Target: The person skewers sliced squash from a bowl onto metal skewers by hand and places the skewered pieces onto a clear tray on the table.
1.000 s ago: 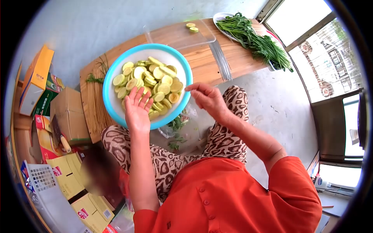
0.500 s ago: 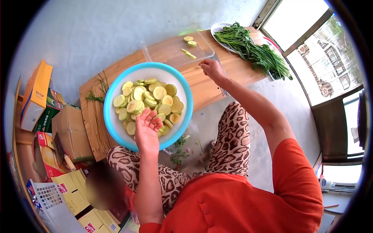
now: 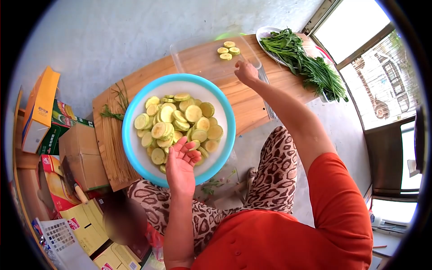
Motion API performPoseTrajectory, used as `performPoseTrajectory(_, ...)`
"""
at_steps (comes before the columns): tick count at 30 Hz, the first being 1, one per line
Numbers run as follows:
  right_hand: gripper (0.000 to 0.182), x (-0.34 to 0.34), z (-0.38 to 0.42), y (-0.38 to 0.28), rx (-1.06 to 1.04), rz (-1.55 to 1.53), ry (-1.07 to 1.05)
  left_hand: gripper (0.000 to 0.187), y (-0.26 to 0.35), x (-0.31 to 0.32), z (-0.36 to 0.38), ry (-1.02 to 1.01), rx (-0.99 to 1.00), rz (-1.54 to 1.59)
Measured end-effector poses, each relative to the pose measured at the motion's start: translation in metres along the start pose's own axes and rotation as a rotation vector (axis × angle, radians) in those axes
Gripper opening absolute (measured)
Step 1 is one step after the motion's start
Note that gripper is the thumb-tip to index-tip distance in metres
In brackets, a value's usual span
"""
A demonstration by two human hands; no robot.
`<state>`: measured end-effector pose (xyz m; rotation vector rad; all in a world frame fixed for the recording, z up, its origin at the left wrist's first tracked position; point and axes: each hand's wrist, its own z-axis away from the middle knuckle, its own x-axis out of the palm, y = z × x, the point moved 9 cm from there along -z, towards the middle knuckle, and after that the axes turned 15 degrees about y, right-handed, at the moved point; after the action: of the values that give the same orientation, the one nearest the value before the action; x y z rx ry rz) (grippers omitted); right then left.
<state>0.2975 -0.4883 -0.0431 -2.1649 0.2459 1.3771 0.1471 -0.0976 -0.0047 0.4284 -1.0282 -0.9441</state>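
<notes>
Newly settled at twelve o'clock, zucchini slices (image 3: 225,56) seem slippery, rim-pinchable; my left hand (image 3: 181,168) open, right hand (image 3: 246,72) unclear.

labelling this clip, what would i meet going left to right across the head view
Tall orange-and-white cardboard box, brown cardboard box, blue-rimmed round white bowl, bare right hand, long green leafy vegetables.

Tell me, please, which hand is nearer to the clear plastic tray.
Right. The right hand is at the near edge of the clear plastic tray; the left hand is farther, at the blue-rimmed bowl.
</notes>
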Motion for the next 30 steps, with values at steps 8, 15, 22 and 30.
performPoseTrajectory(8,0.027,0.004,0.007,0.0,0.068,0.033,-0.098,0.047,-0.002,0.004,0.004,-0.022,-0.016,0.001)
performPoseTrajectory(15,0.041,0.006,0.027,-0.008,0.146,-0.299,-0.187,0.046,0.001,0.002,0.005,-0.017,-0.011,0.015)
performPoseTrajectory(22,0.041,0.016,0.037,-0.019,0.322,-0.568,-0.235,0.043,0.002,0.005,0.008,-0.036,-0.009,0.005)
performPoseTrajectory(30,0.034,0.007,-0.008,-0.006,0.23,-0.248,-0.176,0.041,-0.002,0.009,0.01,-0.076,-0.013,-0.047)
